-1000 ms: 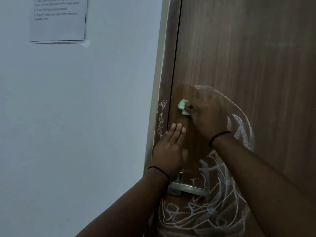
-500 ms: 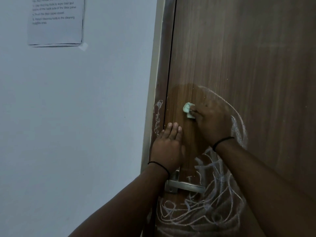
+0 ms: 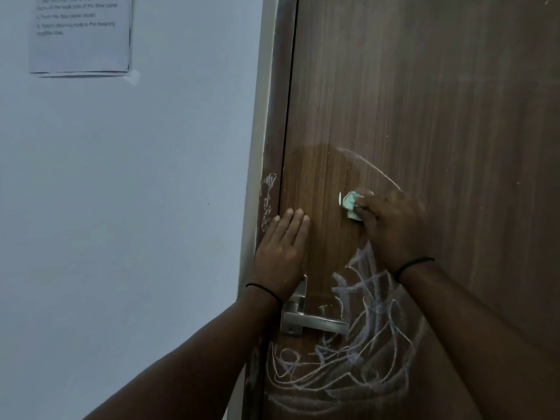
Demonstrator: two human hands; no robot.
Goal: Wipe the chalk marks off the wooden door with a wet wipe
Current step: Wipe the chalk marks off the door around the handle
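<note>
The right hand [image 3: 391,225] has slid right from the door edge, pinching the balled wet wipe [image 3: 351,204] against the wooden door [image 3: 424,101] above the chalk marks [image 3: 357,353]. The left hand [image 3: 280,256] lies flat, fingers together, likely bracing the door. The wall notice [image 3: 80,34] is largely blurred.

light: dim, bluish cast | glare: damp sheen on door [image 3: 318,165] | blur: right hand [image 3: 391,225] smeared, notice [image 3: 80,34] text soft | distortion: door edge bows

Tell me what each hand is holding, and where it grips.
The right hand pinches the wadded wipe at its right side, fingertips pressing it to the door. The left hand holds nothing; it rests flat on the door.
</note>
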